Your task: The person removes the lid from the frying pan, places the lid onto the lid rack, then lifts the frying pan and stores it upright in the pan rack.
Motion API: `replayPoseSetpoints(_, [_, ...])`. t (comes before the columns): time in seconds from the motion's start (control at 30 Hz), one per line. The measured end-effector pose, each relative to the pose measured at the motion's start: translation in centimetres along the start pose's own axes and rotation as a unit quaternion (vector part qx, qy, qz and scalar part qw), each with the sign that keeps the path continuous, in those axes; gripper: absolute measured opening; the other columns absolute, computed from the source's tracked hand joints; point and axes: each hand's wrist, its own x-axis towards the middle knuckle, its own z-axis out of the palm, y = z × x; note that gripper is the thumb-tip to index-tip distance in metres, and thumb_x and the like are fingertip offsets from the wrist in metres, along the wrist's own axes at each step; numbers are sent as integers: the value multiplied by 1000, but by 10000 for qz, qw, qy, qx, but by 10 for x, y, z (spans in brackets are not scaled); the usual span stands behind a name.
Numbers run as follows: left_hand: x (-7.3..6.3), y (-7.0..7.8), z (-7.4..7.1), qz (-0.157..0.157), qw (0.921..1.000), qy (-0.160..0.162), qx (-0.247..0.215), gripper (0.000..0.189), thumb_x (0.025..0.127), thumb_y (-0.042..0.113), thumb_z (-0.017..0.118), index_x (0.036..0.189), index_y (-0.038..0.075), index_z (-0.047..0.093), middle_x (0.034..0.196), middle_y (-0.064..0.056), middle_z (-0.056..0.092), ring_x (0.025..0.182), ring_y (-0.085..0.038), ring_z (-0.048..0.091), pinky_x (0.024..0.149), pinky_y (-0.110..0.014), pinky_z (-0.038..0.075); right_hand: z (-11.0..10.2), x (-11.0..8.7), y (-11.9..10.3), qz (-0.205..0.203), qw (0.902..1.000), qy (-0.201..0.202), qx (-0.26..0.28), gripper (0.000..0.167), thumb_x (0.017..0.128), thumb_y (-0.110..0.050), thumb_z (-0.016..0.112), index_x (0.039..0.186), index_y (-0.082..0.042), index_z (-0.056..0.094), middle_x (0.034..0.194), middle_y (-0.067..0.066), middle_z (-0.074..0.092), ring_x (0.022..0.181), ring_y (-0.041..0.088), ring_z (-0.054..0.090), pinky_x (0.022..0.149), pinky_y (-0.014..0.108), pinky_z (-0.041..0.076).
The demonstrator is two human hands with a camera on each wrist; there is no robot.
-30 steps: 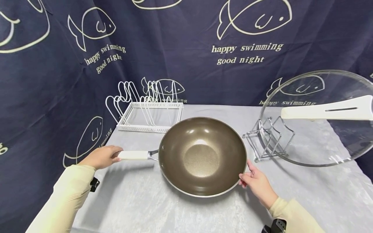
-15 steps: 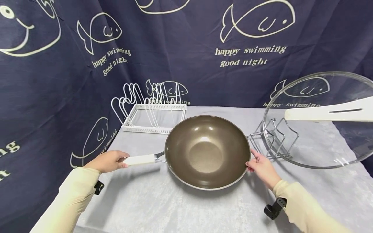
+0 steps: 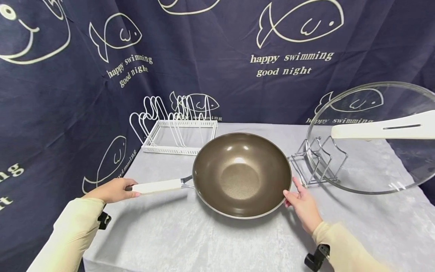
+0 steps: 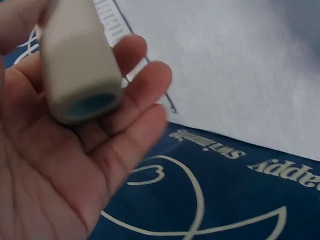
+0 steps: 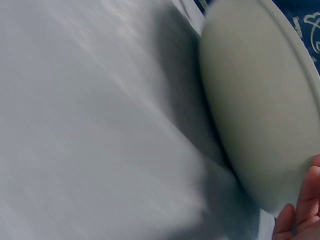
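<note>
A wok (image 3: 240, 175) with a brown inside and a white handle (image 3: 157, 186) is in the middle of the head view, its handle pointing left. At the handle's end, my left hand (image 3: 113, 190) holds it between thumb and fingers. The left wrist view shows the handle's end (image 4: 82, 80) over the palm, with fingers curled beside it. My right hand (image 3: 303, 206) pinches the wok's right rim, thumb at the edge. In the right wrist view, fingers (image 5: 307, 200) touch the pale outside of the wok (image 5: 260, 105); the rest of that hand is cut off.
A white wire rack (image 3: 176, 138) stands at the back left of the grey table (image 3: 190, 241). To the right, a large glass lid (image 3: 374, 162) with a white handle (image 3: 384, 129) stands upright in a small metal rack (image 3: 317, 162). A dark blue fish-print cloth (image 3: 217, 56) hangs behind.
My left hand has slid left towards the end of the handle. The right hand has shifted slightly down along the rim. The wok's handle has turned a little, its end now nearer me.
</note>
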Motion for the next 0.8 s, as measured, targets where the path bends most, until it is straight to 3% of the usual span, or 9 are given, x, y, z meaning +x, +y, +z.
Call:
replayPoseSetpoints(0.17, [2,1,-4,149,9999,-85,19,26,85,23,70,95,-1,67,70,7,52,63,-8,44,58,-26,38,15,-15,0,92,9980,103,621,76,92,3,50,150,6,1,61,-10,57,56,5,53,59,17,46])
replayPoseSetpoints(0.4, [3,0,-5,201,9996,-190,-73,27,84,22,71,95,-2,68,71,7,54,63,-7,43,57,-25,37,24,-25,-4,143,9990,210,357,76,91,5,50,148,9,-1,62,-9,53,56,4,50,62,17,45])
replayPoseSetpoints(0.63, [0,9,-3,101,9989,-259,-368,21,82,20,73,91,2,71,64,10,51,57,-5,41,51,-23,37,15,-13,-1,-127,9992,20,379,75,91,7,48,147,11,-1,60,-9,51,58,5,51,58,17,44])
replayPoseSetpoints(0.8, [2,20,2,260,9962,-462,-688,14,83,19,71,88,6,71,61,12,49,53,-3,43,48,-21,38,5,1,0,-142,9993,84,330,72,92,8,46,147,11,0,59,-11,47,57,3,48,55,16,42])
